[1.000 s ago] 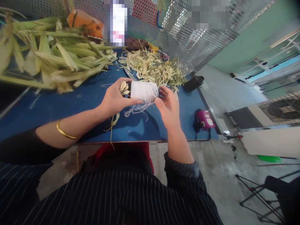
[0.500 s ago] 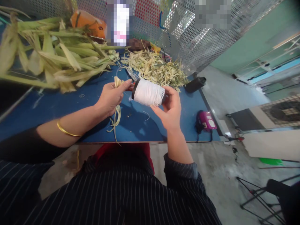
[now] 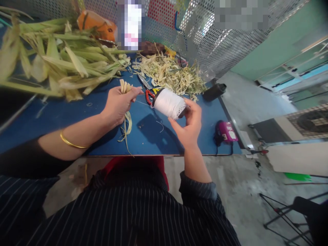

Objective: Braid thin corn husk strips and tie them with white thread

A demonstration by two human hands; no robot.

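My left hand (image 3: 118, 103) is closed around a bundle of pale husk strips (image 3: 125, 86); folded ends poke out above the fist and thin tails dangle below it. A spool of white thread (image 3: 169, 103) is held by its right end in my right hand (image 3: 189, 124), tilted above the table. Fine thread runs from the spool across to the left thumb and fingertips. Just behind the spool lie scissors (image 3: 145, 82) and a tool with red handles (image 3: 148, 97), partly covered by it.
Long green corn husks (image 3: 77, 61) are heaped at the left, and shredded strips (image 3: 169, 71) lie in the middle back. On the blue table (image 3: 102, 136), a black cylinder (image 3: 214, 92) and a purple device (image 3: 227, 131) are to the right. Perforated metal mesh (image 3: 200, 44) stands behind.
The spool in my right hand has moved right and slightly down. My left hand has shifted a little left, so the gap widened, and the red handles now show.
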